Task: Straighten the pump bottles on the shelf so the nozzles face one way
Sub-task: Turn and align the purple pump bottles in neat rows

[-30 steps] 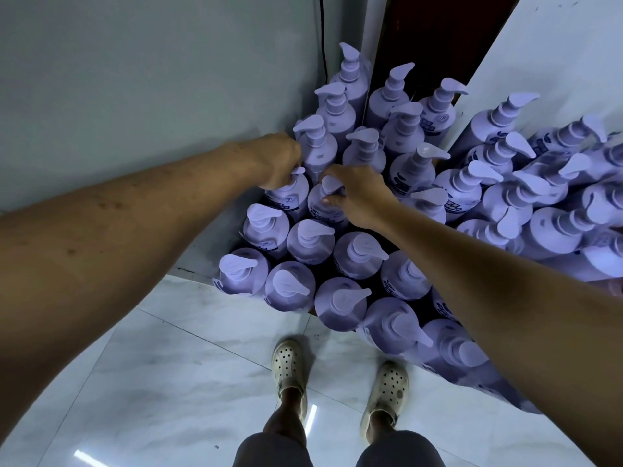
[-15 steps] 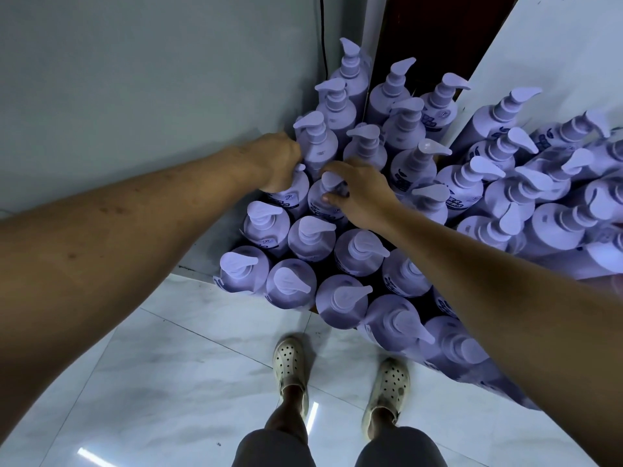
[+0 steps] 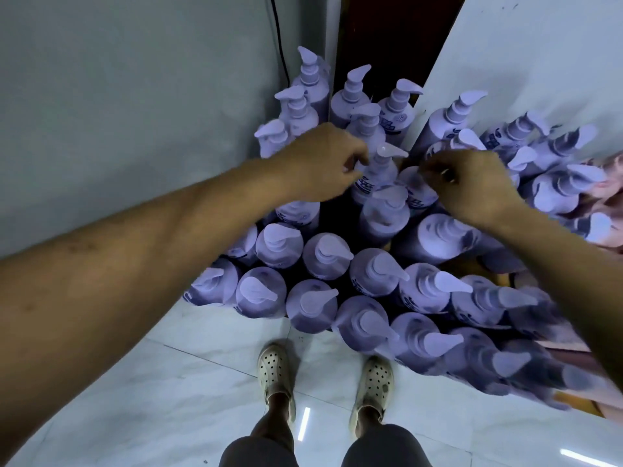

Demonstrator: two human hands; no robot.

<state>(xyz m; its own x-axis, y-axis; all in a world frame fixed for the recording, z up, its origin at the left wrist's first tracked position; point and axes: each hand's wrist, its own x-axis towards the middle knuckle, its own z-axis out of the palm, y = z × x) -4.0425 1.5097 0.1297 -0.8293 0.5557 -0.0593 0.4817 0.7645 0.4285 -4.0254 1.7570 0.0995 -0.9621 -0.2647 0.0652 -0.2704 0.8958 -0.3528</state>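
The pump bottle [image 3: 375, 179] being worked on stands in the middle of the purple pump bottles [image 3: 323, 256], about 3 rows in from the front edge, on a low shelf [image 3: 578, 404] in the corner. Its nozzle [image 3: 391, 151] points right.

1. Left hand [image 3: 320, 160]: the fingers are curled against the bottle's left shoulder. Motion blur hides whether they actually grip it.
2. Right hand [image 3: 472, 185]: the fingers are curled down over the top of the neighbouring bottle [image 3: 419, 197]. Its pump is hidden beneath them, so I cannot tell whether the hand grips it.

Procedure, as I judge it:
- Steady the body with 1 hand and turn the pump collar or the whole bottle with the other. The bottles stand touching, so a hard twist is likely to drag the neighbours round.
- Match the front rows, where most nozzles point right.
- The bottles behind [image 3: 296, 107], near the grey wall [image 3: 135, 96], point left and probably come next.
- Lift slightly before rotating, because tall narrow bottles tip easily.

A white panel [image 3: 539, 45] leans at the right. The person's shoes [image 3: 274, 374] stand on the tiled floor [image 3: 151, 382].
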